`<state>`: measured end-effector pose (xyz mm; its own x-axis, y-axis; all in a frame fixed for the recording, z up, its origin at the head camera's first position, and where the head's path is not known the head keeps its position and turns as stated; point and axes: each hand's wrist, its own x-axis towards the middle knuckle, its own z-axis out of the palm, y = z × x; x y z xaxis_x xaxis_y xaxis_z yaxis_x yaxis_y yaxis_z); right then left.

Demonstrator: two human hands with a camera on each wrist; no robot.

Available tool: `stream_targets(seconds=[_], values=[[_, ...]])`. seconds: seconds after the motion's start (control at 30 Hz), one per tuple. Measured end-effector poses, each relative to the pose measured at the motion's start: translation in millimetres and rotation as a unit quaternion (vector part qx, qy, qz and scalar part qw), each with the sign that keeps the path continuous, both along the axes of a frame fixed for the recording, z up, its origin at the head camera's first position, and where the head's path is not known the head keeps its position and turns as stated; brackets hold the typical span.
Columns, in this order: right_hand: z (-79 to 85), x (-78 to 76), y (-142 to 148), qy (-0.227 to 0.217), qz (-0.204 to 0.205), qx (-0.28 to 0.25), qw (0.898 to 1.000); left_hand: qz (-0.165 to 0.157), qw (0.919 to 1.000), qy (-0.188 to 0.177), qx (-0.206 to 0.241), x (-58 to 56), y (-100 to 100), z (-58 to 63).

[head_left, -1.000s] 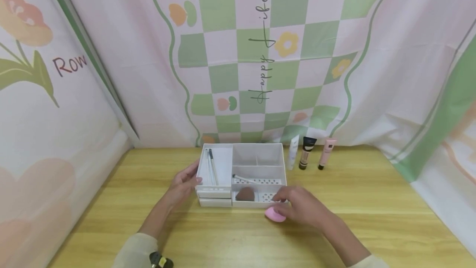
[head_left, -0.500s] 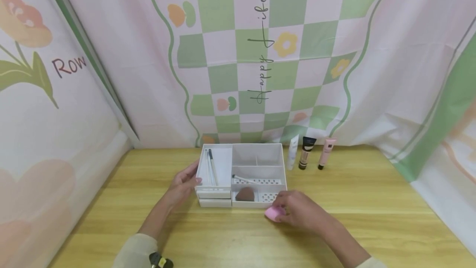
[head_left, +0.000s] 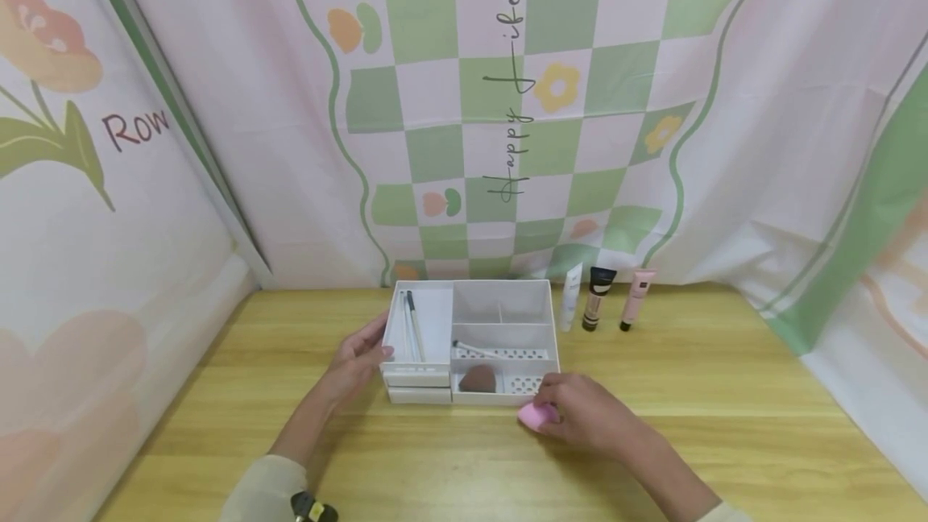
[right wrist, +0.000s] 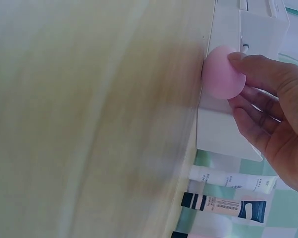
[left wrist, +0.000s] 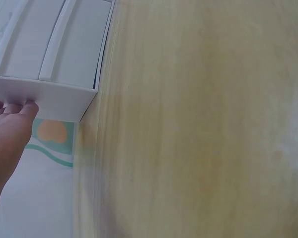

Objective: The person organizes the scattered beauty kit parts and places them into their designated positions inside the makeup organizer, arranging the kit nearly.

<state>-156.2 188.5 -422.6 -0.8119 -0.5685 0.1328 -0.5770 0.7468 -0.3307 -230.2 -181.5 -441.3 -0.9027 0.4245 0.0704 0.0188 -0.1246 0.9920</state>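
A white desk organizer (head_left: 503,292) with several compartments and two small drawers stands mid-table. My left hand (head_left: 357,362) holds its left side, thumb over the rim in the head view and fingertips against the outer wall in the left wrist view. My right hand (head_left: 589,417) pinches a pink makeup sponge (right wrist: 222,72) between thumb and fingers, low at the organizer's front right corner. Whether the sponge touches the table is hard to tell. Inside the organizer lie a brown rounded piece (head_left: 478,379), a thin brush (head_left: 474,347) and slim brushes (head_left: 416,325) at left.
Right of the organizer, a white tube (head_left: 571,298), a black-capped tube (head_left: 598,298) and a pink tube (head_left: 638,299) stand along the back. A patterned curtain (head_left: 428,159) closes off the rear. Wooden tabletop (head_left: 464,474) extends in front and to both sides.
My right hand has come down from the organizer's front edge and closed its fingers round the pink sponge, which has barely shifted. The left hand stays where it was.
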Motion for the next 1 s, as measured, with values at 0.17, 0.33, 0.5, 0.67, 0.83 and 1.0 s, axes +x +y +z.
stream_targets(seconds=[0.17,0.33,0.5,0.67,0.83,1.0], values=[[1.2,-0.5,-0.3,-0.015,-0.006,0.001,1.0,-0.001,1.0,0.005,0.002,-0.3,0.0,-0.2],[5.7,-0.2,0.2,-0.038,-0.012,-0.015,0.999,-0.007,0.9998,0.015,0.009,-1.2,0.1,-1.0],[15.9,-6.8,-0.2,-0.049,-0.006,-0.056,0.997,-0.008,0.9998,0.017,0.007,-1.6,-0.7,-0.6],[21.6,-22.4,-2.2,-0.034,0.005,-0.082,0.996,-0.009,0.9997,0.02,0.009,-2.0,-1.5,-1.4],[22.2,-37.4,-4.4,-0.031,0.01,-0.085,0.996,-0.01,0.9997,0.019,0.01,-2.4,-1.4,-3.0],[18.5,-45.5,-6.7,-0.018,0.012,-0.074,0.997,-0.004,0.9999,0.014,0.007,-2.6,-0.6,-3.3]])
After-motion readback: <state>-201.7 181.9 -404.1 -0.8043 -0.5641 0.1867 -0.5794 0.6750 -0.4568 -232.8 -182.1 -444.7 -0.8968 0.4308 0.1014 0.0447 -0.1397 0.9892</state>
